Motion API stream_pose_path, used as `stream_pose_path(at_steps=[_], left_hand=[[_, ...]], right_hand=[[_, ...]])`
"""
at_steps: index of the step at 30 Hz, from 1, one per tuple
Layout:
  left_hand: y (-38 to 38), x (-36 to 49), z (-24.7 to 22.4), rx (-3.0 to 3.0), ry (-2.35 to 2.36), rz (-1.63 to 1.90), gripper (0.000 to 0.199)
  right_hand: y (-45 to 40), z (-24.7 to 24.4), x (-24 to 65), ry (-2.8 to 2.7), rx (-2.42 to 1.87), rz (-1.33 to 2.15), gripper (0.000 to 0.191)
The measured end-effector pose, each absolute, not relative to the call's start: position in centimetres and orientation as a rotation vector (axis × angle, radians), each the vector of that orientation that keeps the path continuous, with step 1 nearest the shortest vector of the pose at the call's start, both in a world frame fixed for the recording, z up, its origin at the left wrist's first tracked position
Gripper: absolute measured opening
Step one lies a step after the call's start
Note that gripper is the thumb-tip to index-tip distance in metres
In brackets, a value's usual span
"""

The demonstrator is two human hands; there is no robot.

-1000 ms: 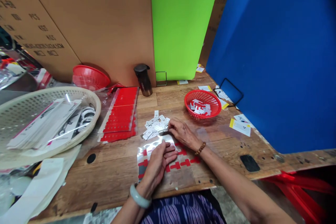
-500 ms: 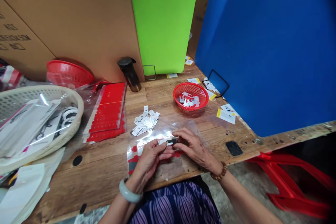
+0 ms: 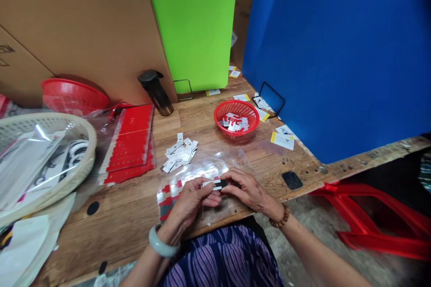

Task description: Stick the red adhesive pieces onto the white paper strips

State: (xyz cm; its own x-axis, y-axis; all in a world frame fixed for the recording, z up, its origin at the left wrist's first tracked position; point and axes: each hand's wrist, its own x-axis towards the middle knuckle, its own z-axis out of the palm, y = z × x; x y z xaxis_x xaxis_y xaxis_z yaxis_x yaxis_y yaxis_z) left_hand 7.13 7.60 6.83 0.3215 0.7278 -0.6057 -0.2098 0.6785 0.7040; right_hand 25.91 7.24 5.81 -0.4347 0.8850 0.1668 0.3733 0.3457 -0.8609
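My left hand (image 3: pixel 192 199) pinches the white end of a small black-and-white card piece (image 3: pixel 217 184) near the table's front edge. At its other end, the black part is between the thumb and fingers of my right hand (image 3: pixel 247 190). Under both hands lies a clear plastic sheet (image 3: pixel 193 175) with red and dark pieces (image 3: pixel 165 201) in it. Beyond the sheet is a loose pile of white cards (image 3: pixel 180 154). Farther back, a red basket (image 3: pixel 258 119) holds white and red pieces.
At the left are a large cream basket (image 3: pixel 91 143) of packaged items and red sheets (image 3: pixel 131 136). A dark tumbler (image 3: pixel 156 92) stands by the cardboard. Green (image 3: pixel 198 22) and blue (image 3: pixel 330 54) boards rise behind. A red stool (image 3: pixel 363 202) is at the right.
The camera view has turned slightly, so the table objects appear farther left. Both hands still hold the card piece, which looks slightly more level.
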Motion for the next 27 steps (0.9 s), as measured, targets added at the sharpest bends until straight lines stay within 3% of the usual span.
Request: stream_pose_path(at_steps=[2, 6, 11, 27], left_hand=[[7.6, 7.3, 6.8, 0.573, 1.083, 0.657, 0.019], [7.9, 7.6, 6.3, 0.555, 1.122, 0.693, 0.014], [8.4, 7.9, 5.6, 0.555, 1.178, 0.809, 0.014], [8.5, 9.3, 3.4, 0.629, 1.190, 0.889, 0.025]], right_hand=[[7.2, 5.5, 26.1, -1.951, -1.100, 1.038, 0.016], [7.1, 4.7, 27.2, -1.839, -1.229, 1.014, 0.044], [5.7, 4.6, 28.2, -1.707, -1.517, 0.817, 0.013], [5.2, 3.6, 25.8, -1.875, -1.678, 0.751, 0.011]])
